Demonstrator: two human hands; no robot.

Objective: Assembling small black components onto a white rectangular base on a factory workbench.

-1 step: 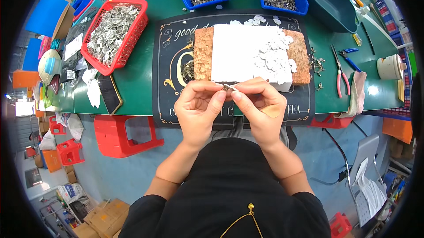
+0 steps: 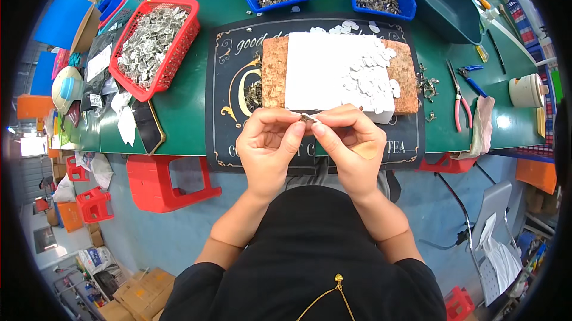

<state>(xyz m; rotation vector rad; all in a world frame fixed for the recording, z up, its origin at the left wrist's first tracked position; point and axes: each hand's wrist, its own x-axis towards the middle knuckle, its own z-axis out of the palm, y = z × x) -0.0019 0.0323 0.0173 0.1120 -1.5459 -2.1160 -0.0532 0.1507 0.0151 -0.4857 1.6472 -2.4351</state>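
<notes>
Just in front of a white block (image 2: 316,71), my left hand (image 2: 268,142) and my right hand (image 2: 351,142) meet fingertip to fingertip. Thumb and forefinger of each are pinched around a small metal part (image 2: 306,118), dark and shiny. A whitish sliver shows at the right fingertips; whether it belongs to the part I cannot tell. Many thin white pieces (image 2: 372,77) lie heaped on the right of the block. Beneath the block, a cork-like brown board (image 2: 274,77) sticks out on both sides.
A red basket (image 2: 189,41) of metal-and-white parts stands at left, near a phone (image 2: 149,125). Two blue bins (image 2: 253,4) (image 2: 408,11) hold metal parts at the back, beside a dark green tub (image 2: 447,11). Pink-handled pliers (image 2: 459,103) and blue-handled cutters (image 2: 473,81) lie right.
</notes>
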